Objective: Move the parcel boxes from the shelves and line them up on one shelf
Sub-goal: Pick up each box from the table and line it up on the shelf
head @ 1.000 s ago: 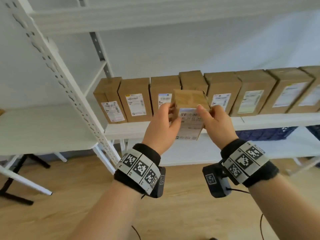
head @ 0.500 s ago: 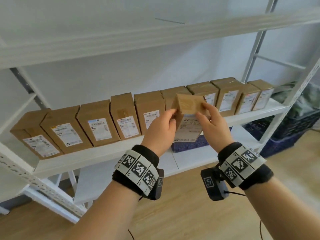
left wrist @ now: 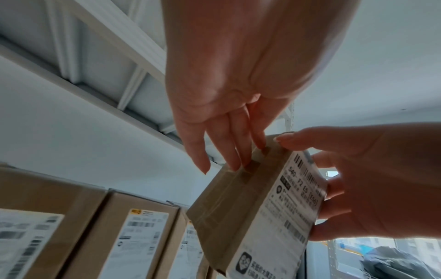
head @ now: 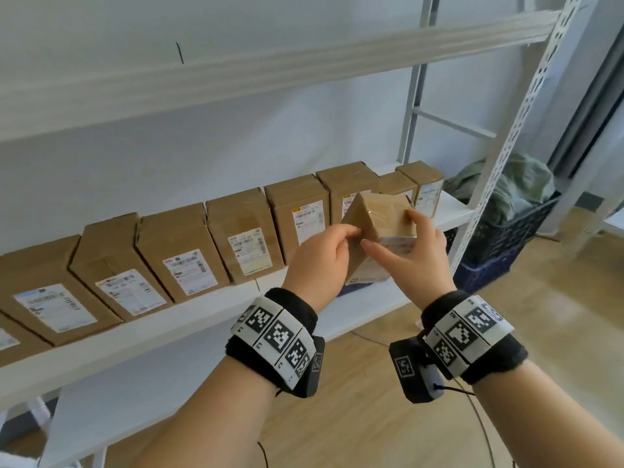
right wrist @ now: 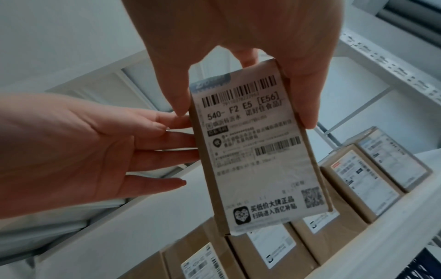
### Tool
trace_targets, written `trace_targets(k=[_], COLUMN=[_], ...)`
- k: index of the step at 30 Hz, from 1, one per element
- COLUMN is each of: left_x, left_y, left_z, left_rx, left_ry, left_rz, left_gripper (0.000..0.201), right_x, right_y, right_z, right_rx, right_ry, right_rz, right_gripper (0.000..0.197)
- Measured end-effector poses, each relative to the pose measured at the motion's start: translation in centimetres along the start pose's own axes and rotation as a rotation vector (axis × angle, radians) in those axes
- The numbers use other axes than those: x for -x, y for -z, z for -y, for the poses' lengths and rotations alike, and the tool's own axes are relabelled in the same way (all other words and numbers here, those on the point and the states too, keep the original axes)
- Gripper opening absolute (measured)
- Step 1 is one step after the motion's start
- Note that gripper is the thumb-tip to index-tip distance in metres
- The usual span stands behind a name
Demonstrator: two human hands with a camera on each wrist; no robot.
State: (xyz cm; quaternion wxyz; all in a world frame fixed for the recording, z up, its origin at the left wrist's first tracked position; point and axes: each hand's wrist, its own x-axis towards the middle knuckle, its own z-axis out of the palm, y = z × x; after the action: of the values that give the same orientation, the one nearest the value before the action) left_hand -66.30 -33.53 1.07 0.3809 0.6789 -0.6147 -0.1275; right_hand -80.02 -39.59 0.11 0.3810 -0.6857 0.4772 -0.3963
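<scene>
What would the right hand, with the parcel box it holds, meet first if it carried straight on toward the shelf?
Probably the row of boxes standing on the shelf: the right hand and its held parcel box sit just in front of them, though depth is hard to judge.

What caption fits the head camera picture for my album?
Two hands, left hand and right hand, hold a small brown cardboard parcel box before a white shelf lined with boxes.
</scene>
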Motion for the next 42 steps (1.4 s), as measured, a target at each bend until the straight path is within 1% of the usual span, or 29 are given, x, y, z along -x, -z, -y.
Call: trace_targets(k=[3,6,9,13,17,23,27,33,37,42], left_x=[-3.1,-6.8,-11.1,-17.4,-22.6,-28.0,-31.1,-34.5,-35.6,-36.0], left_y=[-2.2,-4.5,-6.7,-9.1,-11.1,-15.2,-18.3,-23.3,-25.8,-27.5], left_z=[0.2,0.3,0.3,0.3,0.3,0.1,-0.1,-1.0,-1.5,-1.6], left_rx=[0.016,0.025,0.053,0.009,0.004,-0.056,-0.13,-0.302,-0.444,-0.56], left_ry=[-0.004,-0.048,-0.086,-0.129,-0.178,-0.141,-0.081,0.094,0.172,0.237], left_rz=[0.073,0.137,0.208,0.288,0.331,0.338,0.321,0.23,0.207,0.199], left_gripper=[0.034,0.034,0.036,0.037,0.035,0.036,0.037,0.04,0.044,0.046], right_x=[-2.3,-5.3,-9.0,-14.4,-18.7,-24.3,-29.0,-34.9,-38.0,-40.8], right_y=[1.1,2.3,3.5,5.1,6.9,9.3,10.5,12.2,12.5,11.9], right_z=[-1.7,-3.2,-4.7,-6.3,-8.3,-12.5,-15.9,-20.2,-22.5,-24.9], right_rx=[0.011,0.029,0.063,0.124,0.157,0.212,0.259,0.363,0.432,0.42], right_ry=[-0.028,-0.065,-0.101,-0.14,-0.199,-0.243,-0.213,-0.188,-0.143,-0.143], right_rz=[-0.04,-0.091,-0.15,-0.214,-0.267,-0.306,-0.238,-0.027,0.126,0.274], right_gripper=[0.087,0.086,0.087,0.089,0.089,0.089,0.083,0.08,0.08,0.083])
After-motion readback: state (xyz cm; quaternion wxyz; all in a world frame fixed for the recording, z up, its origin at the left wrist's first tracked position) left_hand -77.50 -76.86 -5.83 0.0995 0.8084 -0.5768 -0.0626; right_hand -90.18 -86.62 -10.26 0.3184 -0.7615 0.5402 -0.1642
